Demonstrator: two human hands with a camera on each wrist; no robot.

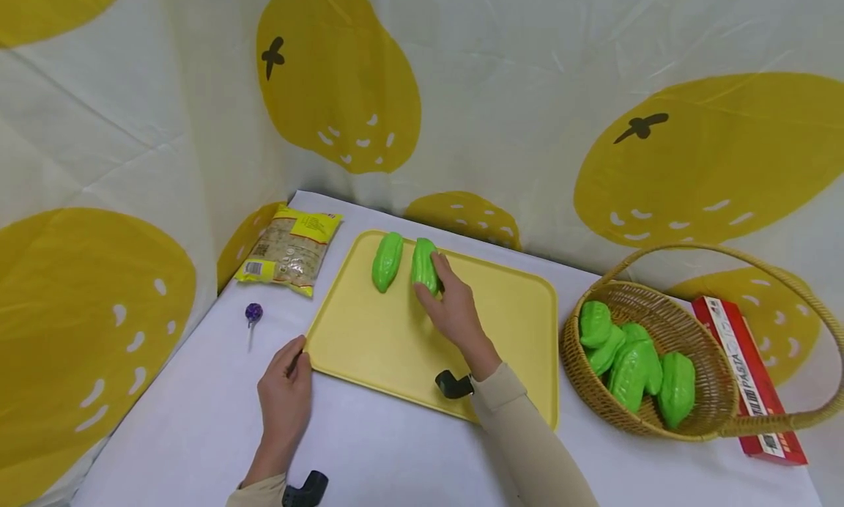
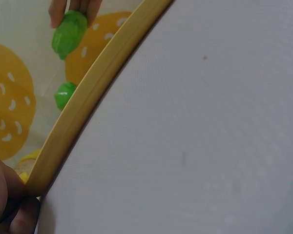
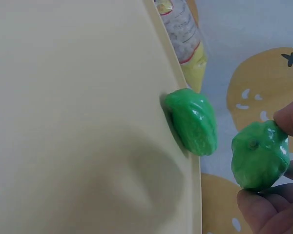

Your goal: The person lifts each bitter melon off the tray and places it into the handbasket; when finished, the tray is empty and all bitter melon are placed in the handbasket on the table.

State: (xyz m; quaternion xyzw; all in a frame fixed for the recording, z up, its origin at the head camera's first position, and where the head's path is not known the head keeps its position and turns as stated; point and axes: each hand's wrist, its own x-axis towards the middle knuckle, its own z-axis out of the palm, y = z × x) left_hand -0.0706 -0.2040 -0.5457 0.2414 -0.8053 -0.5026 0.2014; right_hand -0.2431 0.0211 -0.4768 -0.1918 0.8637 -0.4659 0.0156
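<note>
My right hand [image 1: 453, 305] holds a glossy green bitter melon [image 1: 424, 264] over the far part of the yellow tray [image 1: 369, 338]. In the right wrist view, thumb and fingers pinch this bitter melon [image 3: 259, 158] from both sides, its stem end facing the camera. A second bitter melon [image 1: 387, 262] lies on the tray just left of it, near the far rim. My left hand [image 1: 285, 390] grips the tray's near left corner. The left wrist view shows its fingers at the rim [image 2: 95, 78], some partly hidden.
On the right stands a wicker basket [image 1: 574, 375] with a tall handle, holding several bitter melons [image 1: 633, 368]. A red pasta box [image 1: 768, 404] lies beside it. Left of the tray are a yellow-labelled clear food bag [image 1: 293, 250] and a purple lollipop [image 1: 253, 313]. Patterned cloth hangs behind.
</note>
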